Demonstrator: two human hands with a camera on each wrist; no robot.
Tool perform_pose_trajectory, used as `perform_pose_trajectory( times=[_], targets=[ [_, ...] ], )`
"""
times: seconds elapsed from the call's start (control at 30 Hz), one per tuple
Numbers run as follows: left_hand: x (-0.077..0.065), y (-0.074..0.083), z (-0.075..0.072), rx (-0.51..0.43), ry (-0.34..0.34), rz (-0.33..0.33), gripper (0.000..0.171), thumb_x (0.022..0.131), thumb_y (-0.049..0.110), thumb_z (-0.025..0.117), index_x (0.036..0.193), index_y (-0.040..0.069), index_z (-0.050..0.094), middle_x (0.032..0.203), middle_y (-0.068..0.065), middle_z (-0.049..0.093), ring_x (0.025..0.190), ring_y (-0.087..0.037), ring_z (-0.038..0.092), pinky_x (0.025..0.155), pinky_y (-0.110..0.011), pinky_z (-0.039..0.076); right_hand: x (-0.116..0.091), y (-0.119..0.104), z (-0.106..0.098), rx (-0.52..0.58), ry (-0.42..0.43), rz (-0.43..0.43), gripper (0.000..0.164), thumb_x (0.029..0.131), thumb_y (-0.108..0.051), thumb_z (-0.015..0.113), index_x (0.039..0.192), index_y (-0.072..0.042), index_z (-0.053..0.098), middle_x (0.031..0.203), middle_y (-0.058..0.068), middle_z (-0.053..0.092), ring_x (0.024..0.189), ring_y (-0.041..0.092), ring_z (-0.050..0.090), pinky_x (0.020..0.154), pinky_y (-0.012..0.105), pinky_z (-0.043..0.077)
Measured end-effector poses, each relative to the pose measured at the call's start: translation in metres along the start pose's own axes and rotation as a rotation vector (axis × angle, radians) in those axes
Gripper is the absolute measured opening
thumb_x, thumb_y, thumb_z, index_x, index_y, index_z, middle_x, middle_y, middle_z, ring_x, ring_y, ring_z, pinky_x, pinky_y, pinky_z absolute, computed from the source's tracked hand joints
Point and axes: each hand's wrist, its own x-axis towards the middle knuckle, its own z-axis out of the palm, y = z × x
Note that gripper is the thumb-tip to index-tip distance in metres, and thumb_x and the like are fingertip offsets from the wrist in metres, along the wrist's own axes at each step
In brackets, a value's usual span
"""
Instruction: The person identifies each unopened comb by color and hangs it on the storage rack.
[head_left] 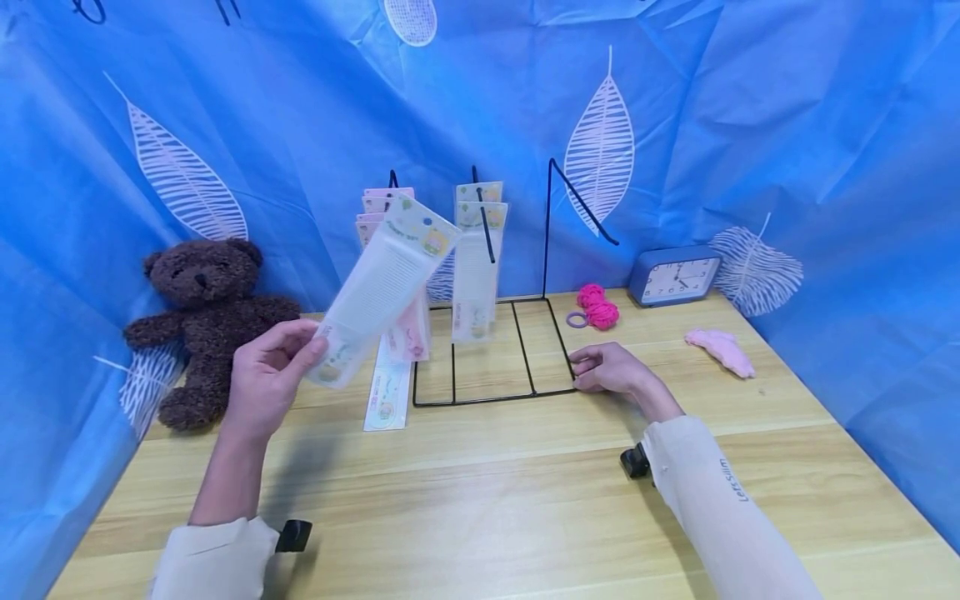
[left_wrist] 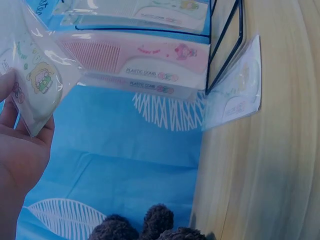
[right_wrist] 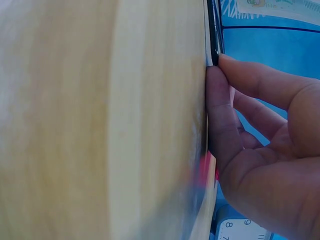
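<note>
In the head view my left hand (head_left: 266,371) pinches the lower end of a pale green packaged comb (head_left: 386,279), holding it tilted in the air. Behind it, pink packaged combs (head_left: 411,333) hang from the left hook of a black wire rack (head_left: 495,399). Pale green packaged combs (head_left: 472,283) hang on its middle hook, while the right hook (head_left: 581,204) is bare. My right hand (head_left: 611,369) grips the rack's front right corner; thumb and forefinger close on the wire in the right wrist view. Another packaged comb (head_left: 387,392) lies on the table at the rack's left side.
A brown teddy bear (head_left: 206,321) sits at the left. To the right of the rack are pink yarn balls (head_left: 600,310), a purple ring (head_left: 577,320), a blue clock (head_left: 675,275) and a pink soft item (head_left: 722,351). Blue cloth (head_left: 480,92) hangs behind the wooden table (head_left: 480,500).
</note>
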Motion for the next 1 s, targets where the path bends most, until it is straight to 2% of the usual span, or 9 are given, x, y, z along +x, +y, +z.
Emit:
perform_pose_trajectory(
  times=[0.23, 0.43, 0.67, 0.93, 1.0],
  targets=[
    [0.001, -0.004, 0.01, 0.137, -0.052, -0.02, 0.018, 0.092, -0.016, 0.063, 0.108, -0.011, 0.07, 0.086, -0.004, 0.073, 0.075, -0.012, 0.066, 0.065, -0.02, 0.054, 0.001, 0.002, 0.0, -0.004, 0.006, 0.012, 0.059, 0.086, 0.01, 0.07, 0.141, 0.014, 0.047, 0.109, 0.014, 0.06, 0.089, 0.015, 0.063, 0.082, 0.03, 0.057],
    [0.003, -0.007, 0.016, 0.262, -0.093, -0.031, 0.017, 0.092, -0.015, 0.064, 0.107, -0.01, 0.071, 0.089, 0.004, 0.073, 0.076, -0.01, 0.066, 0.064, -0.02, 0.054, 0.002, 0.001, 0.0, -0.011, 0.007, 0.015, 0.06, 0.087, 0.009, 0.071, 0.142, 0.013, 0.047, 0.11, 0.015, 0.059, 0.09, 0.016, 0.062, 0.083, 0.03, 0.057],
    [0.003, -0.01, 0.02, 0.303, -0.124, -0.044, 0.018, 0.092, -0.012, 0.066, 0.108, -0.007, 0.072, 0.092, 0.004, 0.073, 0.076, -0.01, 0.066, 0.06, -0.021, 0.054, 0.001, 0.0, 0.0, -0.006, 0.005, 0.005, 0.06, 0.086, 0.008, 0.071, 0.141, 0.013, 0.048, 0.109, 0.014, 0.06, 0.089, 0.015, 0.062, 0.081, 0.029, 0.057],
    [0.004, -0.012, 0.021, 0.37, -0.108, -0.065, 0.018, 0.094, -0.006, 0.067, 0.111, -0.004, 0.073, 0.094, -0.018, 0.072, 0.075, -0.009, 0.065, 0.062, -0.02, 0.055, 0.002, 0.0, 0.0, -0.002, 0.006, 0.01, 0.059, 0.087, 0.009, 0.07, 0.141, 0.013, 0.047, 0.109, 0.015, 0.059, 0.089, 0.015, 0.062, 0.081, 0.029, 0.057],
    [0.004, -0.012, 0.021, 0.385, -0.099, -0.071, 0.018, 0.095, -0.005, 0.067, 0.111, -0.004, 0.073, 0.094, -0.02, 0.072, 0.075, -0.009, 0.065, 0.062, -0.019, 0.054, 0.002, 0.0, 0.0, -0.008, 0.007, 0.015, 0.059, 0.087, 0.009, 0.07, 0.141, 0.013, 0.047, 0.109, 0.014, 0.059, 0.089, 0.015, 0.062, 0.081, 0.029, 0.057]
  ],
)
